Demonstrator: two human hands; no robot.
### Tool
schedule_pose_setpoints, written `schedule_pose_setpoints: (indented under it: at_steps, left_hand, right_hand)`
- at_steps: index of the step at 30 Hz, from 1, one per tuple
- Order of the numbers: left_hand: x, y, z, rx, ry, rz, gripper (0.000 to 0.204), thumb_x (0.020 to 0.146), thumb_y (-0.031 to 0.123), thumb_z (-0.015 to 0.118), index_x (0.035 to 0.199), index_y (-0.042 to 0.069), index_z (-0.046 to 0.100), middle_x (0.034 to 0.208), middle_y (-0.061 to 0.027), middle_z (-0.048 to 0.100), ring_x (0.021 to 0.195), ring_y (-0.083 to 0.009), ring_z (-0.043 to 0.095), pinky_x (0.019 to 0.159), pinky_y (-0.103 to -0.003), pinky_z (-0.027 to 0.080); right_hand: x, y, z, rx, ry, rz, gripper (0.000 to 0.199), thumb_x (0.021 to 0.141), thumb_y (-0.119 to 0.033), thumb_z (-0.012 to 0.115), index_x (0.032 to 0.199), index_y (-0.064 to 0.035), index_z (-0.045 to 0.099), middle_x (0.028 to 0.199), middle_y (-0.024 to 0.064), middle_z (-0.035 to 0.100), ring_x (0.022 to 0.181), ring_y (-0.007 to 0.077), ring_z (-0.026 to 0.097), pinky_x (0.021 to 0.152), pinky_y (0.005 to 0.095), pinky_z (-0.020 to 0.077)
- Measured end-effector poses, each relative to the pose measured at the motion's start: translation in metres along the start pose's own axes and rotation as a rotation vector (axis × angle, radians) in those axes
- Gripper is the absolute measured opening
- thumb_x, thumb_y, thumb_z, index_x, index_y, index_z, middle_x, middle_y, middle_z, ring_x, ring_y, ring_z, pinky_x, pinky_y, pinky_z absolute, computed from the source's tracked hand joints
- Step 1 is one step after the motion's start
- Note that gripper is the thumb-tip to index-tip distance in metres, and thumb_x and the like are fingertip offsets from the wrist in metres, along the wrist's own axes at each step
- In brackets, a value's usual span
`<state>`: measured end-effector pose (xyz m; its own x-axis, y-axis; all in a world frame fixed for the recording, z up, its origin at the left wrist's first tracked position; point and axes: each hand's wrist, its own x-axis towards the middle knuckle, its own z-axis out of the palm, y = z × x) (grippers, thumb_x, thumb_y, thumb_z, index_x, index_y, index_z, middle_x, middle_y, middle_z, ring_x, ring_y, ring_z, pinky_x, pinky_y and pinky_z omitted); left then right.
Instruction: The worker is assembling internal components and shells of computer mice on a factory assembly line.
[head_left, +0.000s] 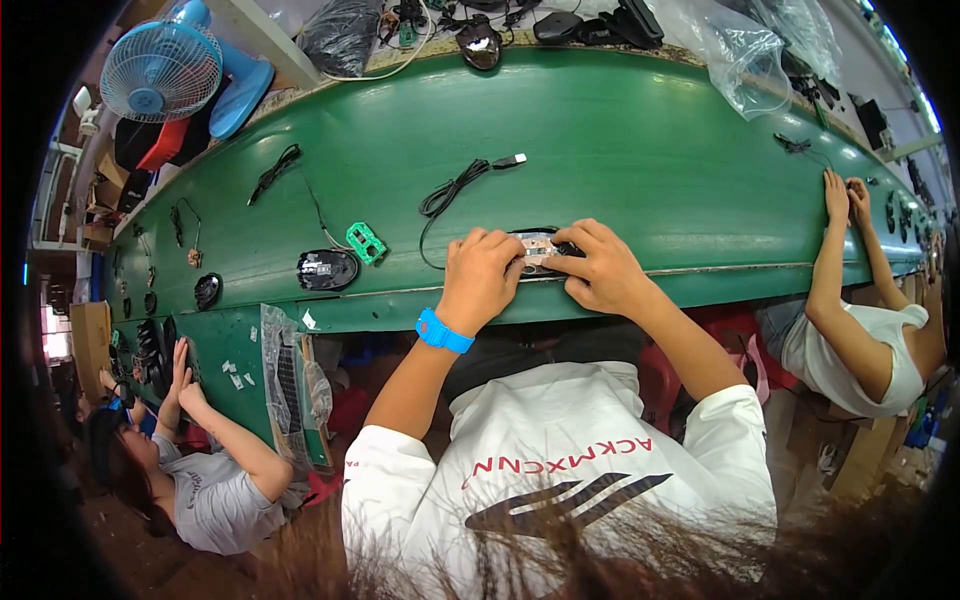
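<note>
- Left hand (483,275), blue watch strap at the wrist: fingers curled down over the left end of a small black computer-mouse body with a pale exposed top (540,252), gripping it.
- Right hand (598,268): fingers bent, clasping the right end of the same mouse body.
- Mouse body: at the near edge of the long green work surface (640,150), between both hands.
- Coiled black cable with a plug (462,184): just beyond the hands.
- Black mouse shell (327,269) and small green circuit board (366,243): to the left, just beside each other.

Long green workbench (640,150), blue fan (160,70)
</note>
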<state>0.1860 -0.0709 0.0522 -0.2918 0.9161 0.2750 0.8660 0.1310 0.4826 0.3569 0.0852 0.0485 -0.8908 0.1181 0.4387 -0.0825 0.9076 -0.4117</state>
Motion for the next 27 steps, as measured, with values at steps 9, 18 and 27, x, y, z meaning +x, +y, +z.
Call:
schedule_pose_setpoints:
  at_steps: [9,18,27]
  left_hand:
    - [0.001,0.002,0.003,0.011,0.002,-0.012,0.018,0.079,0.012,0.078,0.094,0.013,0.069,0.092,-0.0009,0.067,0.092,-0.0269,0.062,0.076,-0.043,0.045]
    - [0.004,0.007,0.006,0.005,0.0,0.001,0.016,0.079,0.013,0.079,0.091,0.013,0.069,0.089,0.0001,0.065,0.09,-0.0263,0.061,0.074,-0.043,0.044]
    - [0.011,0.015,0.002,-0.002,-0.041,-0.052,0.015,0.08,0.012,0.077,0.092,0.013,0.068,0.092,0.0003,0.067,0.091,-0.0264,0.061,0.077,-0.044,0.044]
  right_hand:
    - [0.014,-0.003,-0.009,-0.109,-0.108,0.037,0.041,0.066,-0.006,0.065,0.106,-0.0135,0.074,0.101,0.0095,0.06,0.095,0.0292,0.057,0.085,0.0429,0.0506]
    - [-0.004,0.003,-0.013,0.001,-0.062,0.026,0.042,0.066,-0.007,0.066,0.106,-0.0149,0.075,0.098,0.0083,0.057,0.095,0.0282,0.057,0.084,0.0426,0.05]
    - [-0.003,-0.001,-0.018,-0.03,-0.074,0.048,0.042,0.067,-0.004,0.067,0.107,-0.0115,0.075,0.101,0.0099,0.059,0.094,0.03,0.058,0.084,0.0421,0.0507]
